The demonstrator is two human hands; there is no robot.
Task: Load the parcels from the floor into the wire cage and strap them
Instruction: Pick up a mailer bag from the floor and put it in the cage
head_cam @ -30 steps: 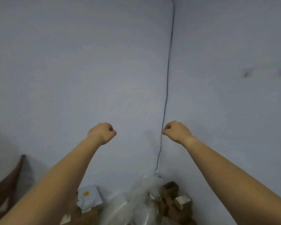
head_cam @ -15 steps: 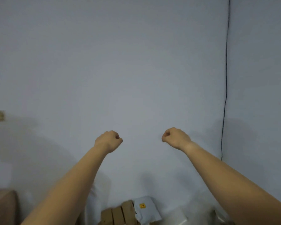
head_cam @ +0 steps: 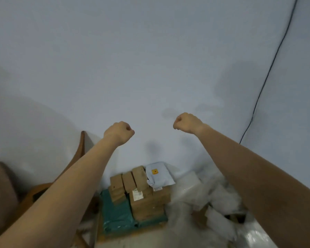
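**Head camera: single wide-angle view**

Item: one view, worn on the person's head.
Facing: forward and tilted down onto a plain pale grey-blue wall [head_cam: 132, 59], which fills the upper two thirds of the frame.
Edge bend: a thin black cable [head_cam: 268, 72] on the wall bows at the right.
Range: nearest are both bare forearms, entering from the lower corners, with the left hand [head_cam: 119, 132] and right hand [head_cam: 185, 122] near centre.
Lower edge: a stack of brown cardboard parcels [head_cam: 147, 203], seen from above.
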